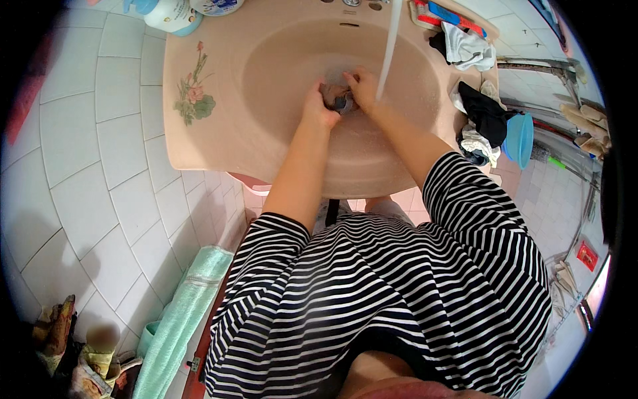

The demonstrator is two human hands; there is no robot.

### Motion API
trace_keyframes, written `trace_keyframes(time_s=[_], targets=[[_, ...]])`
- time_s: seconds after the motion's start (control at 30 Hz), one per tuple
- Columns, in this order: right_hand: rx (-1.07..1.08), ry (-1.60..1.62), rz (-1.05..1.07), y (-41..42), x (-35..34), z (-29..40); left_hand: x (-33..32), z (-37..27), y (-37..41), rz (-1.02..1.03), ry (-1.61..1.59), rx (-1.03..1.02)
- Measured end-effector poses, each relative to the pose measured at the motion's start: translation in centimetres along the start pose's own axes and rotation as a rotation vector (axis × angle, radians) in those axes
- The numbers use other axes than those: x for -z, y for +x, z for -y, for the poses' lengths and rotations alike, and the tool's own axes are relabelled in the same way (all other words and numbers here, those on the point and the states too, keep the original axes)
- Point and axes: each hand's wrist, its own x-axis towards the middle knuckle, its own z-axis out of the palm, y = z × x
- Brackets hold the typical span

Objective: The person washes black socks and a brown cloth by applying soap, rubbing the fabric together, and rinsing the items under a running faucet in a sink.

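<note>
Over the middle of a beige washbasin (279,65), my left hand (319,107) curls round one side of a small wet cloth item (335,93), brownish with a dark grey part. From the other side my right hand (364,89) grips it, fingers bent and thumb side toward the left hand. The item is bunched up, and whether it is a sock cannot be told. A stream of water (391,50) falls into the bowl just right of my right hand, not on the cloth. Whatever lies under my hands is hidden.
Black cloth (482,112) and white cloth (468,46) lie bunched along the right rim. Above them, brushes (456,19) rest in a corner recess. A blue plastic basin (521,141) is beyond the right edge. A pump bottle (169,15) stands back left; a green towel (184,309) hangs lower left.
</note>
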Motion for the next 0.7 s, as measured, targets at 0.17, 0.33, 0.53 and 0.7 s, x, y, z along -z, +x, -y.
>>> trace_keyframes(time_s=[0.17,0.33,0.53,0.7], targets=[[0.505,-0.323,-0.186,0.1,-1.2,-2.3,0.9,-1.2,1.6,-0.067,0.236,-0.359],[0.714,-0.790,-0.142,-0.4,-3.3,-3.4,3.0,-2.5,2.8,-0.058,0.270,-0.483],[0.458,-0.036,-0.026,-2.6,-3.4,-0.4,0.2,-0.6,0.2,-0.194,0.374,-0.252],[0.517,0.141,0.226,-10.3,-0.5,7.2,2.1,-2.1,-0.1,0.107,0.558,-0.066]])
